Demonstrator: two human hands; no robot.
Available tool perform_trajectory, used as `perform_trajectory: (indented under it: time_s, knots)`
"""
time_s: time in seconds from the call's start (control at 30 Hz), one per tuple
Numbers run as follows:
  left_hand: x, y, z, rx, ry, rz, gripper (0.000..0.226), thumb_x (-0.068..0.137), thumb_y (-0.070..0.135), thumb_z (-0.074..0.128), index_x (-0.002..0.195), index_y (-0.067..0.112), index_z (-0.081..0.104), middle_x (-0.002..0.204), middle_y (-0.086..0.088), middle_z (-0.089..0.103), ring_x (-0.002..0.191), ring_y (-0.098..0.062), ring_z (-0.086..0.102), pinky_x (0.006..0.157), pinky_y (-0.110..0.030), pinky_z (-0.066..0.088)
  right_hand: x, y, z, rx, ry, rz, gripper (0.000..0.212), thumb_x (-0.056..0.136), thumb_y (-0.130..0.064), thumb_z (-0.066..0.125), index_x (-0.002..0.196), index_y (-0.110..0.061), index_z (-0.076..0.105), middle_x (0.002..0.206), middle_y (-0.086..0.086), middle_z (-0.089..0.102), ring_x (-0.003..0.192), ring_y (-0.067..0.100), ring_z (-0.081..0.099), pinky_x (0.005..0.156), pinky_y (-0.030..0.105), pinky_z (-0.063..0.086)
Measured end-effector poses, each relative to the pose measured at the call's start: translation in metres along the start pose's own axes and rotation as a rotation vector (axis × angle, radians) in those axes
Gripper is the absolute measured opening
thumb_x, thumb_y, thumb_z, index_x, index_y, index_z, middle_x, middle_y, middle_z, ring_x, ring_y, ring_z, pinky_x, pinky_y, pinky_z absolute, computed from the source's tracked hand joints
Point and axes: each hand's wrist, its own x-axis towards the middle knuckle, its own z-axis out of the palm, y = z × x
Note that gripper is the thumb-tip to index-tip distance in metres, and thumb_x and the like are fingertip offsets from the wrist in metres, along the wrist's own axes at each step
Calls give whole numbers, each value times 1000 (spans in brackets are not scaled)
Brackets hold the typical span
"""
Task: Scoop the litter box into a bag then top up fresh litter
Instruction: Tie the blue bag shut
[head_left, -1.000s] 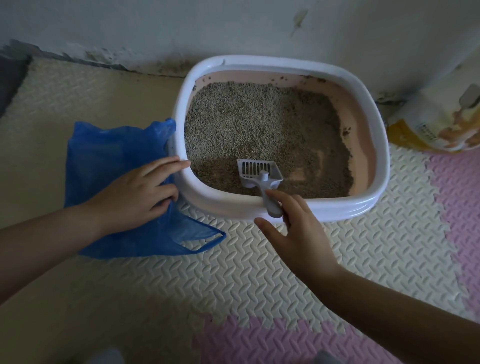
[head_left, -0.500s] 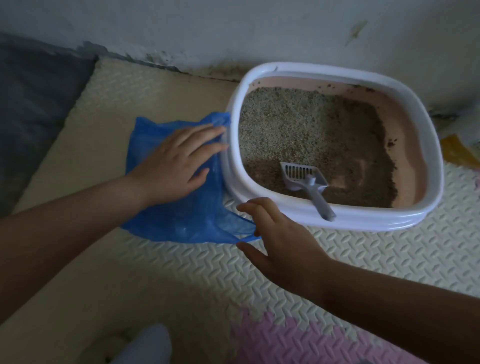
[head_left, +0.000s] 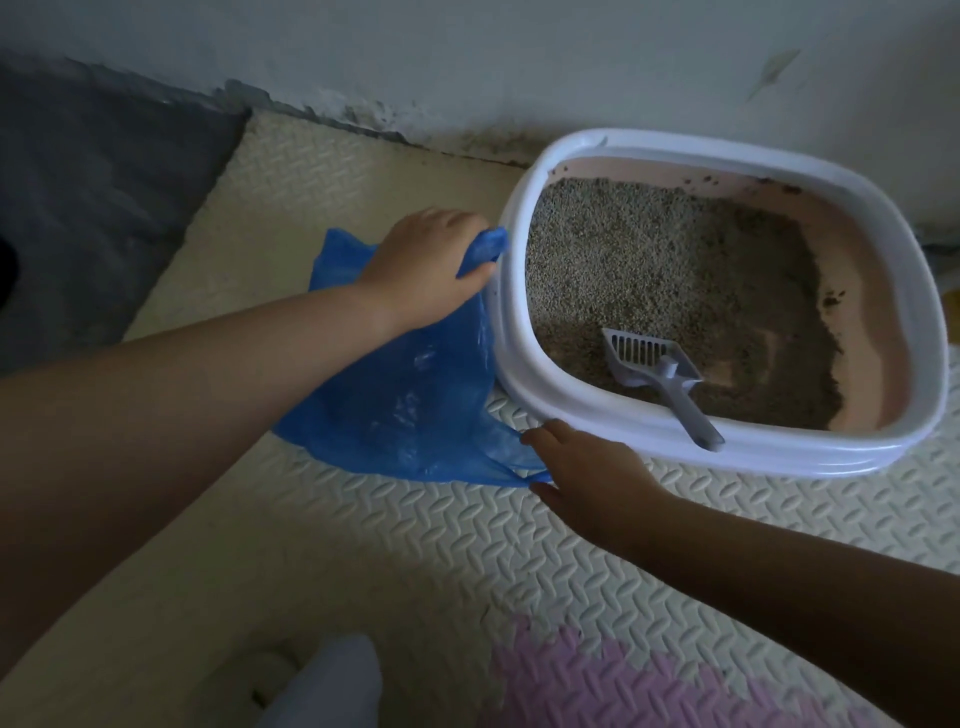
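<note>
A white sock (head_left: 332, 680) shows at the near edge, beside a pink foam mat tile (head_left: 597, 675) set into the cream embossed foam floor mat (head_left: 363, 545). Farther out, the right hand (head_left: 587, 467) lies at the near corner of the crumpled blue plastic bag (head_left: 405, 405), a thin strip of it running between thumb and fingers (head_left: 550, 431); whether they clamp it I cannot tell. The bag lies on the mat, touching the left wall of the white-rimmed pink plastic litter box (head_left: 514, 332). The left hand (head_left: 431, 265) has its fingers curled round the bag's bunched far edge. A grey slotted plastic scoop (head_left: 660, 374) rests in the grey litter (head_left: 649, 260), its handle on the near rim
</note>
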Motion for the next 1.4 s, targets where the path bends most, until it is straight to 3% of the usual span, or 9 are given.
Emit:
perform_trajectory:
  time_s: [0.1, 0.33, 0.47, 0.57, 0.83, 1.0, 1.13, 1.27, 1.4]
  knots:
    - [-8, -2, -1, -39, 57, 6, 30, 90, 28, 53, 72, 7, 42, 68, -3, 43, 67, -25, 43, 61, -34, 30, -2, 7, -2, -23, -10, 12, 34, 95, -34, 47, 127, -26, 47, 121, -5, 53, 109, 19, 56, 80, 33, 46]
    - [-40, -7, -23, -117, 95, -27, 33, 94, 22, 51, 69, 2, 43, 69, -7, 45, 68, -20, 41, 60, -29, 24, -9, 5, -6, 46, 171, -53, 16, 93, -29, 48, 103, -22, 59, 101, -4, 61, 85, 22, 62, 65, 33, 48]
    - [-60, -21, -37, -164, 139, -91, 33, 95, 30, 47, 73, 6, 47, 71, -2, 46, 70, -18, 43, 63, -34, 37, -4, -3, -21, 181, 321, -173, 6, 86, -17, 61, 91, -18, 64, 90, -3, 63, 77, 21, 63, 57, 35, 50]
    - [-72, -28, -51, -204, 178, -119, 37, 93, 37, 42, 80, 5, 56, 77, -5, 53, 74, -19, 49, 67, -36, 40, 7, -15, -39, 234, 416, -280, 9, 84, -11, 62, 91, -15, 66, 90, -2, 63, 79, 19, 61, 63, 31, 49]
    - [-87, -42, -83, -381, 332, -260, 21, 95, 23, 52, 74, 23, 55, 71, 9, 53, 69, -5, 51, 63, -26, 38, 43, -52, -96, 144, 476, -420, 11, 81, -7, 62, 88, -12, 69, 89, 3, 65, 78, 24, 63, 65, 34, 52]
    - [-97, -63, -103, -562, 429, -407, 22, 91, 27, 46, 85, 17, 65, 91, 8, 70, 90, -12, 63, 84, -43, 49, 65, -71, -141, 98, 515, -441, 13, 83, -5, 61, 89, -12, 69, 92, 1, 65, 82, 21, 63, 72, 30, 48]
    - [-105, -72, -124, -587, 515, -444, 24, 91, 26, 43, 87, 17, 65, 92, 5, 69, 85, -6, 60, 80, -28, 45, 87, -86, -171, 59, 578, -460, 17, 81, 0, 60, 89, -11, 69, 92, 3, 64, 82, 20, 60, 71, 19, 38]
    - [-111, -85, -146, -597, 627, -474, 24, 95, 20, 45, 89, 10, 66, 85, 9, 66, 80, -3, 58, 77, -23, 43, 110, -103, -193, 44, 693, -488, 17, 80, -2, 57, 88, -10, 69, 90, 8, 63, 80, 26, 62, 70, 34, 48]
    - [-116, -92, -160, -633, 716, -518, 24, 94, 14, 46, 87, 4, 66, 78, 11, 62, 73, 4, 54, 72, -14, 40, 127, -119, -204, 118, 780, -498, 19, 80, 0, 54, 88, -8, 69, 87, 6, 60, 75, 22, 60, 69, 37, 50]
